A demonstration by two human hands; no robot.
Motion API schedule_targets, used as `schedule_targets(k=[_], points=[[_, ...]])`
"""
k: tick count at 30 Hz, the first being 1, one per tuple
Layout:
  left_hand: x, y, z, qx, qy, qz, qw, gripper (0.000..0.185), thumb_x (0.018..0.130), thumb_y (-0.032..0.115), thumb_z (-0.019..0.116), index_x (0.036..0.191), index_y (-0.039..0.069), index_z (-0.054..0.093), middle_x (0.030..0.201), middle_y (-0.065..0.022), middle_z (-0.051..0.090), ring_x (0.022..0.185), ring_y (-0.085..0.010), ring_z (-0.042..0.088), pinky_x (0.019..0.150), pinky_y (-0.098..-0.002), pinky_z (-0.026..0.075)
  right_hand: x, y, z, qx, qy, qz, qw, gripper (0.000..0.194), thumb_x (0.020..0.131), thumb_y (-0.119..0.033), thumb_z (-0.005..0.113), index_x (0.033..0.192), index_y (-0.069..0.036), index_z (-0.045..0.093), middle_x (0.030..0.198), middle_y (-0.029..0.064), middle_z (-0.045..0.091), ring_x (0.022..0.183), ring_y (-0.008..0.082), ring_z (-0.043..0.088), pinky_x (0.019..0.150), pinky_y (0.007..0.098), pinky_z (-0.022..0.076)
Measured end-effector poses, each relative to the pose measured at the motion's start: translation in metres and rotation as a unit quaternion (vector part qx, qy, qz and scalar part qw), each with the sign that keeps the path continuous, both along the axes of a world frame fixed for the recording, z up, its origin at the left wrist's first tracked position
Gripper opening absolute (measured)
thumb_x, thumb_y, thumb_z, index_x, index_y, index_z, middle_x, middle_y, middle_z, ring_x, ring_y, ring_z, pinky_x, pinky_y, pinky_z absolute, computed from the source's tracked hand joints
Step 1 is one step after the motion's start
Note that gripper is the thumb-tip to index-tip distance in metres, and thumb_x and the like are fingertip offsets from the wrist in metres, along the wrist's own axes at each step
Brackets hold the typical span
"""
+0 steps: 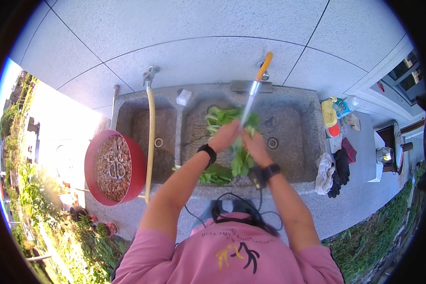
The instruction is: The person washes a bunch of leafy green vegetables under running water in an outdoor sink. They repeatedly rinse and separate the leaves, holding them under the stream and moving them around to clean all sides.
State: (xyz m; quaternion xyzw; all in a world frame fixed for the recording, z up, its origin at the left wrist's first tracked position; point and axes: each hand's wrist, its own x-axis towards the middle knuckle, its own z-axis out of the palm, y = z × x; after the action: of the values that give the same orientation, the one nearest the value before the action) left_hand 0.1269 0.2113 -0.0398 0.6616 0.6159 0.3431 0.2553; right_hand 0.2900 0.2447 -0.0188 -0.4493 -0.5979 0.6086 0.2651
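A stream of water runs from the metal tap with an orange hose piece down onto my hands. My left hand and my right hand meet under it, both around leafy greens, whose leaves hang below and spread above my fingers. Which stems each hand grips is partly hidden by the fingers and the water. More leafy greens lie at the front of the stone sink, near my left wrist. Other leaves show behind my left hand, in the middle basin.
A red tub holding brown chips and scissors stands left. A pale hose crosses the left basin. Bottles, a white cloth and black gloves lie right. A cable hangs before me.
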Motion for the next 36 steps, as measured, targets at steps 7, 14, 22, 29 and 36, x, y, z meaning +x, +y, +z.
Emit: schedule_targets(k=[7,14,22,29,36], points=[[0.001,0.003,-0.005,0.024,-0.073,-0.024,0.997,0.018,0.093,0.005,0.053,0.109,0.001,0.045,0.075,-0.0167,0.062,0.069,-0.0302,0.064,0.065,-0.0392,0.049,-0.004,0.000,-0.010,-0.004,0.032,-0.040,0.999,0.026,0.098,-0.026,0.058,0.089,-0.002,0.059,0.064,0.0007,0.056,0.054,0.0089,0.052,0.049,0.0269,0.0413],[-0.010,0.003,0.010,-0.079,-0.120,-0.001,0.990,0.019,0.092,0.007,0.058,0.109,0.000,0.050,0.079,-0.0153,0.066,0.074,-0.0225,0.064,0.067,-0.0357,0.048,-0.006,0.002,-0.020,0.033,0.006,-0.046,0.998,0.019,0.097,-0.023,0.060,0.099,-0.003,0.063,0.071,0.0002,0.057,0.058,0.0079,0.051,0.052,0.0276,0.0417],[-0.059,-0.019,-0.016,-0.215,-0.138,-0.048,0.966,0.014,0.090,0.012,0.064,0.098,0.000,0.065,0.086,-0.0089,0.070,0.081,-0.0179,0.067,0.074,-0.0313,0.051,0.001,0.007,-0.008,0.022,0.073,-0.095,0.993,0.026,0.095,-0.028,0.064,0.089,-0.003,0.063,0.064,-0.0013,0.056,0.052,0.0075,0.049,0.047,0.0260,0.0375],[-0.038,-0.012,-0.013,-0.028,-0.159,-0.012,0.987,0.023,0.091,0.021,0.064,0.101,0.001,0.069,0.091,-0.0117,0.071,0.086,-0.0228,0.067,0.082,-0.0350,0.051,-0.004,0.005,0.007,0.037,-0.016,-0.030,0.999,0.023,0.095,-0.027,0.064,0.096,-0.004,0.063,0.065,-0.0018,0.056,0.055,0.0072,0.051,0.050,0.0265,0.0406],[-0.057,-0.007,-0.008,-0.265,0.025,-0.074,0.961,0.037,0.090,0.022,0.067,0.121,0.004,0.062,0.114,-0.0129,0.067,0.098,-0.0234,0.064,0.089,-0.0333,0.049,-0.004,0.003,0.003,0.024,0.009,-0.012,1.000,0.024,0.097,-0.027,0.062,0.098,-0.004,0.062,0.066,-0.0012,0.056,0.055,0.0071,0.051,0.051,0.0255,0.0416]])
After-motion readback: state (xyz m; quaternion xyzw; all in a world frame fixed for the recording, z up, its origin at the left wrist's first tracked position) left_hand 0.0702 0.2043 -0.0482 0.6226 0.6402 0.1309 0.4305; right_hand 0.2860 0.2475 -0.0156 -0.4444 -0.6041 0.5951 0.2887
